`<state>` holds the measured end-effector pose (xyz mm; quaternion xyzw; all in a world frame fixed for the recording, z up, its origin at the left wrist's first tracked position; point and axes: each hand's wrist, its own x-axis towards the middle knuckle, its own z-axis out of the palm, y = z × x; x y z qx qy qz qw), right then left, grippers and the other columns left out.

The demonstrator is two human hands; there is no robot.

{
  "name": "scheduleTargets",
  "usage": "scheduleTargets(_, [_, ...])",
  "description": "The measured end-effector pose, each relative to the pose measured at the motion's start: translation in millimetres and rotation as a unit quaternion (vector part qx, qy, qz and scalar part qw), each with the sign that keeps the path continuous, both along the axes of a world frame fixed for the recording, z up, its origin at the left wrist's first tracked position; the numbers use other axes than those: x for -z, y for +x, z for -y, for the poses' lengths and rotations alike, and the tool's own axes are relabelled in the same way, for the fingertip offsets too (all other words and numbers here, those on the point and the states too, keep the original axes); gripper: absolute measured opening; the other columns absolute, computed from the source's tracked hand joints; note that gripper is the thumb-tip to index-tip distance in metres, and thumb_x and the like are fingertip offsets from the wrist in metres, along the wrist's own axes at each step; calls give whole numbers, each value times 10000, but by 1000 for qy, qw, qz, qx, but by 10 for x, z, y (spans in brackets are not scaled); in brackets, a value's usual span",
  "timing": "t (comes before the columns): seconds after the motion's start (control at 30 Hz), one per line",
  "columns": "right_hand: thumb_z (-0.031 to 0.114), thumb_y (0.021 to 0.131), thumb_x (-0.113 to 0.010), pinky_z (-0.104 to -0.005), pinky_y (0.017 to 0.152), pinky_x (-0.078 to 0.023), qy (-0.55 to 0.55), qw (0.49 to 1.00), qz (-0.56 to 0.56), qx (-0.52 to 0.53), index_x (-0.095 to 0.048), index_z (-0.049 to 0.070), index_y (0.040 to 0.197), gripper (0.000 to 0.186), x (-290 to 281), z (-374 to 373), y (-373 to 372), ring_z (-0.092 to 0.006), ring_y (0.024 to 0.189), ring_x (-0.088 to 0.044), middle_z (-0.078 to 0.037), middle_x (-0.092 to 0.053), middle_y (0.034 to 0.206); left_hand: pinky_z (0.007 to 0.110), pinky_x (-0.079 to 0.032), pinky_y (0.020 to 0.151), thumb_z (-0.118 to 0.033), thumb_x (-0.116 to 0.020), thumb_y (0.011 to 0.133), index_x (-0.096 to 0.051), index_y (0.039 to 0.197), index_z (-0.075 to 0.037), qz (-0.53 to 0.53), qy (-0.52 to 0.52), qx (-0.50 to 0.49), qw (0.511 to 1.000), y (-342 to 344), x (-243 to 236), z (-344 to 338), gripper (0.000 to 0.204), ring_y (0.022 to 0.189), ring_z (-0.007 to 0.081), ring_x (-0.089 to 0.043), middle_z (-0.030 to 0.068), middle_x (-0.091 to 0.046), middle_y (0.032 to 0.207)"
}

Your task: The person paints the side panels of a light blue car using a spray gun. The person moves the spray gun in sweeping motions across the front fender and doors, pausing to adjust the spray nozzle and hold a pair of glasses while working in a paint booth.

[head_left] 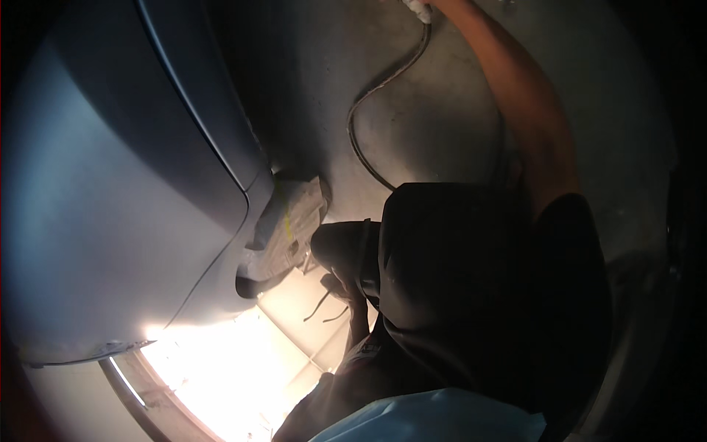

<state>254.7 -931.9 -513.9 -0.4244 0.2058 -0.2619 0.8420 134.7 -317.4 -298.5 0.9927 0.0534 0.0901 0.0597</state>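
Hose (350, 124), dk, is curving to white piece (418, 10) by our R hand (436, 3), mostly cropped; L hand (337, 286) is showing nr knee (337, 247); we're unable to tell either's openness/hold.

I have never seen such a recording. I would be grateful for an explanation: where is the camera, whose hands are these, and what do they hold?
There is no machine: a person works with two bare hands. The only picture comes from a fisheye camera on that person's head, looking down, so straight edges bend.

The right hand, mostly cut off at the top, is at a whitish piece from which a dark hose or cable curves across the grey floor. Near the left hand, two thin dark strips stick out; I cannot tell what they are, or whether either hand grips firmly.

At left is a large grey-blue panel, apparently vehicle bodywork, with a crumpled sheet by its edge.
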Motion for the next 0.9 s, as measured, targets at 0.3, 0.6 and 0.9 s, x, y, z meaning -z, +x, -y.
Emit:
scheduleTargets(0.3, [625, 908, -517, -276, 431, -445, 51, 978, 0, -201, -650, 57, 783, 597, 244, -1692, 287, -97, 416, -508, -8, -530, 538, 385, -404, 646, -364, -583, 967, -432, 888, 0, 6, 14, -65, 998, -179, -29, -10, 402, 718, 231, -450, 98, -454, 784])
scheduleTargets(0.6, [601, 912, -530, -276, 388, -443, 118, 908, -7, -401, -671, 23, 843, 599, 305, -2212, 253, -101, 413, -513, -30, -578, 636, 379, -405, 647, -358, -585, 966, -431, 889, -1, 13, 10, -80, 997, -284, -119, 79, 396, 720, 227, -450, 93, -452, 788])
scheduleTargets(0.9, [520, 947, -523, -261, 401, -436, 126, 985, 4, -114, -670, 57, 883, 490, 311, -1033, 432, -83, 418, -498, -14, -594, 663, 374, -406, 648, -352, -587, 965, -430, 889, -3, 30, -23, -22, 999, -14, 143, 59, 390, 723, 223, -450, 88, -450, 793])
